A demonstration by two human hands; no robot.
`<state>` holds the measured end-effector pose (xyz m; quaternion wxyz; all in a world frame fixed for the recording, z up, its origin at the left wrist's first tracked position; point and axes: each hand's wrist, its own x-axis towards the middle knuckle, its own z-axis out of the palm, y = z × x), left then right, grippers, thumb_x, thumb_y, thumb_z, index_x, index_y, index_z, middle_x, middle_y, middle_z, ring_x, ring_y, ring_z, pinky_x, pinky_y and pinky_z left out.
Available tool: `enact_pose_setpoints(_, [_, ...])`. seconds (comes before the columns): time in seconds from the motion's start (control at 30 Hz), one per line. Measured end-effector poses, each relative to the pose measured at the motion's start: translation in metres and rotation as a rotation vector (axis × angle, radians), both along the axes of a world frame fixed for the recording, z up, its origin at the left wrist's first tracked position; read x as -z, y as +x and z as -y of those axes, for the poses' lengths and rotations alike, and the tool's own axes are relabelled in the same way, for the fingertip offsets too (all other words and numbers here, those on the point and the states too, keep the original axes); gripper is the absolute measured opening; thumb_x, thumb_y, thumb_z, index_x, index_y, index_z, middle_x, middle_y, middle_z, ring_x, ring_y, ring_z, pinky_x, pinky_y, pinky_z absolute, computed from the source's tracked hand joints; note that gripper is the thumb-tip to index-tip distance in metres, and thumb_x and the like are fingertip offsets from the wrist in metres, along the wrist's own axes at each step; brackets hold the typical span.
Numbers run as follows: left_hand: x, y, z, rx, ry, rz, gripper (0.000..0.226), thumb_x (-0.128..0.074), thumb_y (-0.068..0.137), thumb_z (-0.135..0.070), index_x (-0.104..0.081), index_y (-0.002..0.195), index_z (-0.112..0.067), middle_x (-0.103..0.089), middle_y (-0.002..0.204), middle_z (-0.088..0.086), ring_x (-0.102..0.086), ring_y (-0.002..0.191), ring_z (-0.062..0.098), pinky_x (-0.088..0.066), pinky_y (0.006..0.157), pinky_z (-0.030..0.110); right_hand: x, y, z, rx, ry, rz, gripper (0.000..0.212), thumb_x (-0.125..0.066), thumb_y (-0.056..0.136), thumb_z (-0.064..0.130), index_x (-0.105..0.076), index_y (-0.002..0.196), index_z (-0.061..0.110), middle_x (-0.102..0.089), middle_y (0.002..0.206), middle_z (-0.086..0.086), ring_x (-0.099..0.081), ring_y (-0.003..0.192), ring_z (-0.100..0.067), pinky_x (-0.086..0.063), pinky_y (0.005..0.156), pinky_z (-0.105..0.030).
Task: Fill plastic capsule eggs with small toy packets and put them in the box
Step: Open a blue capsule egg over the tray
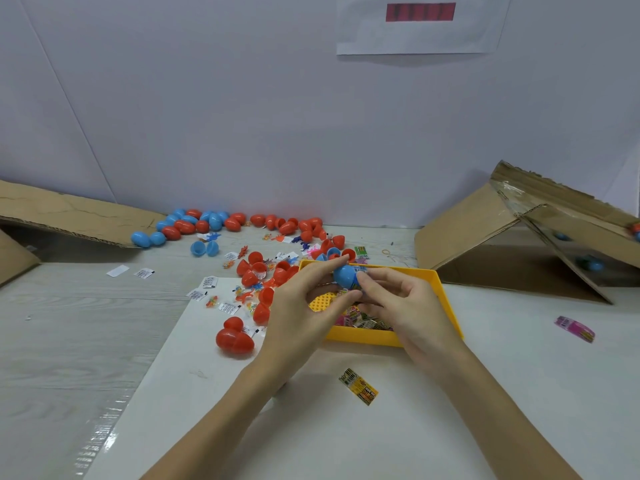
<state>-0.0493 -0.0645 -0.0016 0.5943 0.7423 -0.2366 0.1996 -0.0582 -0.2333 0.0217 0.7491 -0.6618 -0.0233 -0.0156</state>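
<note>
From my seat the pale counter point(519, 393) fills the lower view, part wood-grain, part smooth white sheet; its near edge is cut off by the frame; at the right a brown cardboard box point(502, 237) lies tipped on its side, corrugated edges showing, and I can just make out blue eggs in its shadowed inside, though how many I cannot tell; a second cardboard flap point(69, 213) at the left runs out of frame; the yellow plastic tray point(446, 299) sits in the middle, its floor mostly hidden by both hands; glossy printed toy packets point(367, 322) lie heaped in it, their print too small to read; behind it is a scatter of red and blue capsule eggs point(221, 221), smooth and shiny, some whole, some split into halves, with small white packets among them; one closed red egg point(234, 339) lies just left of the left wrist; the left hand point(304, 306) has its grip curled round a blue egg half point(345, 275) held above the tray; the right hand point(405, 303) pinches a packet at that half's rim, mostly hidden by fingers; a yellow packet point(358, 391) lies between the forearms; a pink packet point(575, 328) lies far right.
</note>
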Motion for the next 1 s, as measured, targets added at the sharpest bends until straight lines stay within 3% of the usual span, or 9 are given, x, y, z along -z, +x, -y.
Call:
enact_pose_setpoints(0.17, [-0.001,0.003,-0.004,-0.098,0.192,0.231,0.052,-0.076,0.090,-0.012,-0.061,0.140,-0.017,-0.067,0.126,-0.005,-0.065,0.113,0.014,-0.055,0.097,0.029,-0.007,-0.001,0.003,-0.193,0.316,-0.217,0.042,-0.078,0.083,0.025,-0.074,0.119,0.004,-0.078,0.108,-0.013,-0.077,0.095,-0.020,-0.062,0.079,-0.025])
enact_pose_setpoints(0.3, [-0.001,0.004,-0.003,-0.051,0.220,0.244,0.054,-0.069,0.097,-0.012,-0.053,0.148,-0.019,-0.061,0.134,-0.008,-0.058,0.125,0.014,-0.049,0.101,0.024,-0.011,-0.002,0.001,-0.230,0.504,-0.374,0.041,-0.080,0.081,0.021,-0.075,0.116,0.000,-0.077,0.099,-0.015,-0.076,0.086,-0.019,-0.063,0.076,-0.026])
enact_pose_setpoints(0.5, [-0.001,0.002,0.000,-0.047,0.112,0.192,0.039,-0.060,0.102,-0.021,-0.059,0.141,-0.020,-0.064,0.133,-0.012,-0.061,0.124,0.013,-0.052,0.100,0.027,-0.016,-0.007,-0.003,-0.296,0.567,-0.423,0.028,-0.081,0.079,0.022,-0.083,0.103,0.007,-0.076,0.110,-0.017,-0.076,0.101,-0.024,-0.062,0.075,-0.027])
enact_pose_setpoints(0.7, [0.004,0.004,-0.002,-0.044,0.124,0.217,0.035,-0.057,0.103,-0.015,-0.062,0.138,-0.013,-0.065,0.134,-0.007,-0.059,0.128,0.012,-0.047,0.104,0.022,-0.016,-0.010,-0.007,-0.287,0.643,-0.478,0.043,-0.079,0.082,0.019,-0.074,0.121,0.002,-0.075,0.111,-0.021,-0.076,0.100,-0.027,-0.063,0.074,-0.030])
enact_pose_setpoints(0.9, [0.007,0.008,-0.005,-0.043,0.104,0.267,0.032,-0.056,0.103,-0.004,-0.066,0.134,-0.010,-0.068,0.130,-0.003,-0.063,0.125,0.016,-0.053,0.099,0.030,-0.016,-0.011,-0.010,-0.267,0.651,-0.485,0.028,-0.080,0.079,0.017,-0.082,0.102,0.002,-0.074,0.109,-0.022,-0.075,0.095,-0.028,-0.061,0.068,-0.027])
enact_pose_setpoints(1.0, [0.009,0.008,-0.004,-0.088,0.123,0.309,0.030,-0.056,0.103,-0.003,-0.067,0.131,-0.006,-0.069,0.127,-0.001,-0.064,0.122,0.016,-0.053,0.098,0.027,-0.015,-0.012,-0.013,-0.267,0.668,-0.485,0.033,-0.080,0.079,0.016,-0.079,0.107,0.000,-0.073,0.107,-0.023,-0.075,0.094,-0.029,-0.061,0.068,-0.027])
